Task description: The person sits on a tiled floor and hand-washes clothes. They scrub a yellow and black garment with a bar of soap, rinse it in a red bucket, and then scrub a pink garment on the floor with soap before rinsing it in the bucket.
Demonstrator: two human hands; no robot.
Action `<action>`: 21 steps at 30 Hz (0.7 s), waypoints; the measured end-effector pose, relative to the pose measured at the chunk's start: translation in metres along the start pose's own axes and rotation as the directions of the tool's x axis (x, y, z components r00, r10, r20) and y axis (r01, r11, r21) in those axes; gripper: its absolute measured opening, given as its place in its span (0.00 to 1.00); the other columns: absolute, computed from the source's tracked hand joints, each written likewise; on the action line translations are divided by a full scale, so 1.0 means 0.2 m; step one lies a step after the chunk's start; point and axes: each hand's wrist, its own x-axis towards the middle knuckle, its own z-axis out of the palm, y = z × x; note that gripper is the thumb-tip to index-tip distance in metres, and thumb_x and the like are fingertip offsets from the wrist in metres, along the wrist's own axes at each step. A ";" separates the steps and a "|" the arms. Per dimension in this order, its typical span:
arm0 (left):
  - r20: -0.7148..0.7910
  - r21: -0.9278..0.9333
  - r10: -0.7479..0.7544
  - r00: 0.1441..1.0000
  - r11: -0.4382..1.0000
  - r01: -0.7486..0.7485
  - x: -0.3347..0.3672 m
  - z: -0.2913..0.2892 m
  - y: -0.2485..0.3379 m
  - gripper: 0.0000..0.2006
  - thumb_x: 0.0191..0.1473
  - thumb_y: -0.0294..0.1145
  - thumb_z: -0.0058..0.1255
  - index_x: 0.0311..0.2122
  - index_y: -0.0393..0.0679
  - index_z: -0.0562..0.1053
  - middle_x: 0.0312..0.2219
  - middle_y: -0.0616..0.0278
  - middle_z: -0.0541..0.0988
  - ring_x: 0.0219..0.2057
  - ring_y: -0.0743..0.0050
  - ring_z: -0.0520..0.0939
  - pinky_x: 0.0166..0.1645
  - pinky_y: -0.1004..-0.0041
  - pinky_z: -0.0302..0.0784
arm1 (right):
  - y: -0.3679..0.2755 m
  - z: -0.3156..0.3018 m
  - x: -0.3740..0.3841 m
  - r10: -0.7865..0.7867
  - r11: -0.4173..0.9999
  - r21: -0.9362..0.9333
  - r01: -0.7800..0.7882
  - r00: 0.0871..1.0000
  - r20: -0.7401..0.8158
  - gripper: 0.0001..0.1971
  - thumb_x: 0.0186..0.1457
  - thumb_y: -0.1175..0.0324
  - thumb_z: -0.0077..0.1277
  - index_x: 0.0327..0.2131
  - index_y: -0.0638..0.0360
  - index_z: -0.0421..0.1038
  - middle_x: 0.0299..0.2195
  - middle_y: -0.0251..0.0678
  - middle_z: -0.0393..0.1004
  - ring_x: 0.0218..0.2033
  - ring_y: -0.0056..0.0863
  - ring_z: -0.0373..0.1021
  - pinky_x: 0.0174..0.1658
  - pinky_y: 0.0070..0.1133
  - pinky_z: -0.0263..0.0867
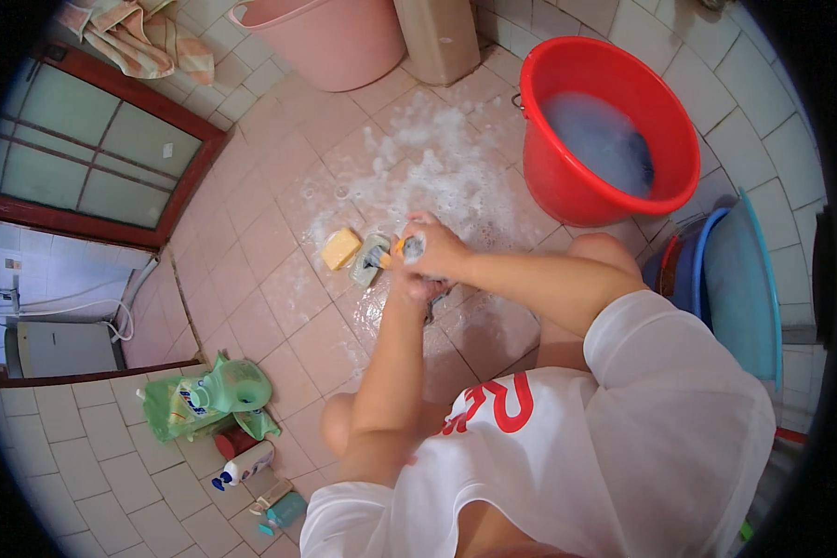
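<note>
Grey-and-yellow item (413, 247) between left hand (415, 281) and right hand (439, 245), within the grasp of both.

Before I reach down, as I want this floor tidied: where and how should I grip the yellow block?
Probably by its near and far ends, coming from above and the left. The yellow block lies on the tiled floor with open tile to its left, while a greenish piece sits close on its right, leaving little room for fingers.
</note>
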 end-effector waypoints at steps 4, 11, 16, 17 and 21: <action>0.239 -0.064 0.097 0.966 0.994 -0.084 0.09 -0.20 0.16 0.19 0.58 0.52 0.36 0.44 0.51 0.71 0.41 0.58 0.76 0.42 0.59 0.77 0.47 0.59 0.74 | -0.14 0.12 -0.15 -0.483 0.876 -0.048 0.480 0.873 -0.064 0.17 0.38 0.67 0.60 0.36 0.54 0.73 0.45 0.40 0.69 0.47 0.40 0.67 0.49 0.29 0.63; -0.304 -0.019 0.174 0.937 0.982 -0.188 0.07 0.06 -0.12 0.17 0.57 0.50 0.39 0.42 0.51 0.71 0.40 0.58 0.76 0.40 0.61 0.77 0.46 0.61 0.74 | 0.02 -0.01 0.01 -0.129 0.978 -0.192 0.076 0.951 -0.279 0.13 0.40 0.57 0.60 0.31 0.48 0.76 0.34 0.38 0.74 0.38 0.42 0.71 0.41 0.33 0.67; 0.294 -0.213 0.213 0.932 0.965 -0.153 0.05 -0.18 0.00 0.13 0.57 0.38 0.39 0.44 0.47 0.70 0.38 0.59 0.76 0.38 0.62 0.77 0.46 0.61 0.73 | -0.11 0.11 -0.10 -0.152 0.987 -0.085 0.137 0.966 -0.209 0.15 0.38 0.56 0.61 0.32 0.49 0.75 0.35 0.40 0.74 0.36 0.41 0.72 0.38 0.32 0.68; 0.371 -0.144 0.193 0.908 0.978 -0.150 0.01 -0.23 0.10 0.12 0.57 0.38 0.40 0.43 0.47 0.70 0.38 0.60 0.76 0.38 0.62 0.77 0.46 0.61 0.73 | -0.17 0.15 -0.17 -0.286 0.958 -0.072 0.278 0.940 -0.184 0.14 0.39 0.57 0.61 0.30 0.49 0.75 0.34 0.39 0.74 0.36 0.41 0.72 0.38 0.32 0.68; 0.025 0.008 0.190 0.981 0.982 -0.190 0.01 -0.08 0.03 0.11 0.57 0.40 0.41 0.38 0.47 0.72 0.35 0.61 0.77 0.39 0.64 0.78 0.46 0.61 0.74 | -0.12 0.09 -0.18 -0.203 0.978 -0.005 0.208 0.951 -0.234 0.13 0.40 0.58 0.60 0.30 0.50 0.74 0.33 0.40 0.75 0.34 0.42 0.72 0.37 0.32 0.68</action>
